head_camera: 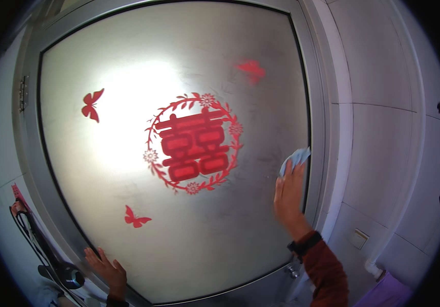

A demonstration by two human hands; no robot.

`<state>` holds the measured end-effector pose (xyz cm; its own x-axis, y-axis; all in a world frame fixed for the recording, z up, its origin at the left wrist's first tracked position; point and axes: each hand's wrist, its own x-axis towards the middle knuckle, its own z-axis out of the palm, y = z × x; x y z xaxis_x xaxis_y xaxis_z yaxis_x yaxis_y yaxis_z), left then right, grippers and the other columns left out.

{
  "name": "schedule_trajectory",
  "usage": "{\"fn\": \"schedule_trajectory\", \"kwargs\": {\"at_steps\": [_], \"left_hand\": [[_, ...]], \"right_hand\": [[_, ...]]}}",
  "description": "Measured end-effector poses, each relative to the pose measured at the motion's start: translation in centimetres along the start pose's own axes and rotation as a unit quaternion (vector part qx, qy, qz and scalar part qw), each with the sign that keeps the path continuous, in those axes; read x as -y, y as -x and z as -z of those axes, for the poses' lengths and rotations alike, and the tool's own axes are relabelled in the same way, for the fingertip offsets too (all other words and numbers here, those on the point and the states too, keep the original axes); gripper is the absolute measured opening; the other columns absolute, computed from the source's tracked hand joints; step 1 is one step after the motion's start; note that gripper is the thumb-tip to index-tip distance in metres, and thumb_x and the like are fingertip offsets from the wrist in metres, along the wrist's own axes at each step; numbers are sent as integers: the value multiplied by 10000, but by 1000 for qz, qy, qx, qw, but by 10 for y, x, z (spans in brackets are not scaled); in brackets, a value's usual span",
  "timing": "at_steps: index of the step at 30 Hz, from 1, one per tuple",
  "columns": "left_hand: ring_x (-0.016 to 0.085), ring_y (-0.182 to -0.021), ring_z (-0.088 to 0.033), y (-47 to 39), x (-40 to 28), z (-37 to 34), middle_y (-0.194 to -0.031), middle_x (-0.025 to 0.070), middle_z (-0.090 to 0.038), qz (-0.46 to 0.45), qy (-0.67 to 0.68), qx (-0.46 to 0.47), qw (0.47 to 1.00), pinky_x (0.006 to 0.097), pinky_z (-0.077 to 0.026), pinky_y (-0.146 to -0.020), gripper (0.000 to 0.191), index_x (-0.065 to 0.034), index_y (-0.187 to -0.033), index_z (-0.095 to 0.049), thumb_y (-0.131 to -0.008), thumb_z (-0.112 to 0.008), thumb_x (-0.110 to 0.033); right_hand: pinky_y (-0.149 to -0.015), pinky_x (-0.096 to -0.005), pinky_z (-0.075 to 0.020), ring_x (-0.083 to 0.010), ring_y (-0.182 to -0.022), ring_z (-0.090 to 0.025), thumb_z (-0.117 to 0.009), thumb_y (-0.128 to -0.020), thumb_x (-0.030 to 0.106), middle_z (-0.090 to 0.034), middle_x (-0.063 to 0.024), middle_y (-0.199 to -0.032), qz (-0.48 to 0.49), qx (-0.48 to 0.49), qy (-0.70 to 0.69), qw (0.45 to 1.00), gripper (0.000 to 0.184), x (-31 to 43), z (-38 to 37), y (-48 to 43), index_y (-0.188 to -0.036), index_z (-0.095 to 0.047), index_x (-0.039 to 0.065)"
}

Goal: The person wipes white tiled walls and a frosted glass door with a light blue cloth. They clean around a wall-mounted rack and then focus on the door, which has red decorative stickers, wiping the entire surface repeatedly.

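A light-blue cloth lies under the fingers of my right hand, pressed to a frosted glass pane close to its right edge. The hand has its back to me and a dark band around the wrist. At the lower left, my left hand rests with fingers apart on the pane's dark edge and the metal door frame, holding nothing. A red double-happiness decoration in a leafy ring is on the middle of the glass. Red butterfly decorations surround it.
A round door knob sits below the pane, near my right forearm. Left of the door hang a hair dryer and black cords. A wall switch and a white pipe are on the right tiled wall. A hinge is at the left.
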<state>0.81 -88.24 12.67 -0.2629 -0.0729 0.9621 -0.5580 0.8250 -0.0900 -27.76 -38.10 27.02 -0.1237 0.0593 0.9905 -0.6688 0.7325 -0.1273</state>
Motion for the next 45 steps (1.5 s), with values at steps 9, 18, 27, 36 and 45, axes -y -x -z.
{"fn": "schedule_trajectory", "kwargs": {"at_steps": [9, 18, 27, 36, 45], "left_hand": [[510, -1522, -156, -3, -1, 2, -1631, 328, -180, -13, 17, -8, 1000, 654, -129, -1207, 618, -31, -1586, -254, -1073, -341, -363], [544, -1504, -155, -3, -1, 10, -1609, 361, -174, -13, 45, 30, 998, 686, -127, -1195, 706, -6, -1570, -255, -949, -511, -223], [561, -1485, -184, -3, 1, 7, -1575, 365, -219, -20, 115, 8, 993, 728, -131, -1173, 682, 23, -1499, -357, -902, -601, -200], [459, -1480, -254, -74, -40, 92, -1584, 319, -205, 38, 367, -10, 929, 554, -275, -1189, 692, 46, -1516, -290, -919, -620, -68], [442, -1423, -414, -260, -67, 116, -1565, 292, -353, -54, 584, -63, 808, 518, -320, -1164, 470, 26, -1481, -436, -1047, -473, -148]], "right_hand": [[-1206, -566, -229, -558, -1452, -263, -486, -1045, 178, -319, -372, -1544, -17, -147, 57, 987, 510, -4, -40, -145, -1467, -415, -99], [-1174, -641, -254, -480, -1494, -258, -609, -933, 147, -345, -263, -1562, 249, 211, -65, 943, 536, 112, -24, -8, -1446, -500, 35], [-1125, -482, -396, -371, -1315, -493, -463, -1089, 286, -497, -201, -1451, -67, -151, 103, 981, 411, 116, -64, -184, -1440, -492, 74], [-1172, -595, -324, -497, -1468, -315, -527, -847, -159, -360, -281, -1562, 247, 37, -294, 923, 601, 327, -81, -104, -1430, -462, -26], [-1143, -556, -369, -518, -1434, -356, -653, -893, -14, -374, -297, -1542, 174, 6, -460, 871, 373, 378, -81, -101, -1229, -492, 11]]}}
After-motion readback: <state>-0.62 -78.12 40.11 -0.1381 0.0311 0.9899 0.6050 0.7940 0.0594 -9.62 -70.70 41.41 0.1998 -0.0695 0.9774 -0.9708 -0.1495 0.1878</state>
